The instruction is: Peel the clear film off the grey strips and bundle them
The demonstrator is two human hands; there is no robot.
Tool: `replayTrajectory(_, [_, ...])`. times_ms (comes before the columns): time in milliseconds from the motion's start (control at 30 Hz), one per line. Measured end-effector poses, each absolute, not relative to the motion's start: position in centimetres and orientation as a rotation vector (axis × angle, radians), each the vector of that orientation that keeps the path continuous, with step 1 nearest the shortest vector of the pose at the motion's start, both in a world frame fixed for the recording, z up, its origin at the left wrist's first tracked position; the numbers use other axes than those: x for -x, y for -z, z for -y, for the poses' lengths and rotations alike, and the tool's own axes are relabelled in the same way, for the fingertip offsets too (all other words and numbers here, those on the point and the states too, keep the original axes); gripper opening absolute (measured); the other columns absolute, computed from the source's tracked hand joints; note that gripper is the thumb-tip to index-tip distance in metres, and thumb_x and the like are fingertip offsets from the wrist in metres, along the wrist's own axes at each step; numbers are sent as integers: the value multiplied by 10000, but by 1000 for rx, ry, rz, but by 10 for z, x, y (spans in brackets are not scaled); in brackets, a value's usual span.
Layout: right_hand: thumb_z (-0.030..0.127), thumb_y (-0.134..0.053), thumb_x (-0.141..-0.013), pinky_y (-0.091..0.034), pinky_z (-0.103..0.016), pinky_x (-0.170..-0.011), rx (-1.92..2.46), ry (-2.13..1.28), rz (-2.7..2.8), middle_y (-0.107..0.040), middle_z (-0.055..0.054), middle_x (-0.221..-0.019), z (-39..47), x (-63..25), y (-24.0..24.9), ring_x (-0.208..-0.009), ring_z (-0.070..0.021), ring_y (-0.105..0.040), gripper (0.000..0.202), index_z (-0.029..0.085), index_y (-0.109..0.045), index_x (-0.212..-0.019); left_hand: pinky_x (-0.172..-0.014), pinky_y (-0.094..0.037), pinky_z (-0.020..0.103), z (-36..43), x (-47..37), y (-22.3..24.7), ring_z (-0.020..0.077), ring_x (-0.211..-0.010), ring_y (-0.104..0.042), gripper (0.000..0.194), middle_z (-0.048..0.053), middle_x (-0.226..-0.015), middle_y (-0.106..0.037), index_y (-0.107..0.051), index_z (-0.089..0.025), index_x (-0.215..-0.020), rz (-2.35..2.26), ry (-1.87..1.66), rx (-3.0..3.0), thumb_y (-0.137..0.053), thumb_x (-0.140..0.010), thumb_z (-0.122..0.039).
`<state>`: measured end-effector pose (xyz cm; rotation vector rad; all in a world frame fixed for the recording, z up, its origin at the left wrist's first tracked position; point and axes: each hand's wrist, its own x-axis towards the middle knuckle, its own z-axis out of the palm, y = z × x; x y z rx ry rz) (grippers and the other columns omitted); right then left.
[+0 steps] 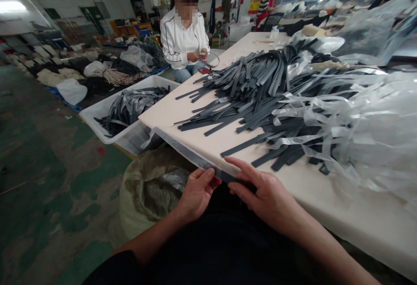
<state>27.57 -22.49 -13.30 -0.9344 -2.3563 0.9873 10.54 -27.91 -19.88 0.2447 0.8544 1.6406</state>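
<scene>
A dark grey flat strip (224, 175) with a translucent film strip (182, 147) along it stretches in front of me by the table edge. My left hand (199, 191) pinches it between thumb and fingers. On its other side, my right hand (265, 191) has the strip running between its thumb and extended index finger into the palm; the other fingers are hidden. The film's far end bends over near the table corner. Beyond my hands, a large heap of similar dark strips (257, 76) lies on the table.
The pale table (198, 128) also bears crumpled translucent film (368, 133) on the right. At left stand a white bin (94, 122) of strips and a woven sack (137, 189). A person in a white jacket (169, 37) sits across, holding a strip. Piled bundles cover the floor behind.
</scene>
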Motion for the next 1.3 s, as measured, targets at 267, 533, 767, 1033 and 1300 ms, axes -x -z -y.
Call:
replayTrajectory(267, [183, -526, -902, -460, -202, -535, 997, -957, 2349, -674, 51, -676, 240, -319, 139, -548, -115, -613, 427, 261, -534, -1322, -610, -544, 195, 281, -106, 213, 94, -609, -634, 338, 21, -711, -724, -758, -125, -789, -867, -1491, -204, -931, -545, -283])
replayTrajectory(533, [229, -681, -884, -520, -236, -833, 622, -1144, 2482, -680, -24, -1103, 243, -333, 137, -948, -151, -668, 382, 277, -574, -1248, -554, -542, 183, 278, -106, 218, 80, -560, -620, 192, 1, -682, -697, -734, -126, -848, -853, -1395, -52, -838, -705, -202])
replayTrajectory(767, [192, -466, -991, -518, -209, -650, 514, -473, 2403, -696, -45, -965, 261, -362, 127, -760, -118, -661, 244, 253, -657, -1133, -508, -543, 211, 266, -109, 212, 95, -524, -621, 65, 12, -667, -679, -701, -113, -851, -904, -1280, 64, -662, -871, -161])
replayTrajectory(1033, [164, -489, -980, -534, -299, -958, 348, -381, 2376, -703, -66, -1162, 241, -333, 154, -1101, -163, -642, 205, 203, -667, -1074, -554, -550, 230, 271, -119, 223, 113, -567, -634, 85, 22, -694, -679, -700, -125, -857, -878, -1097, -5, -718, -830, -204])
replayTrajectory(1300, [191, -445, -1001, -540, -301, -862, 345, -529, 2398, -730, -78, -962, 217, -296, 191, -926, -165, -688, 199, 161, -642, -1015, -729, -571, 287, 275, -121, 225, 167, -769, -683, 188, 79, -866, -711, -688, -120, -921, -672, -1113, -45, -577, -899, -270])
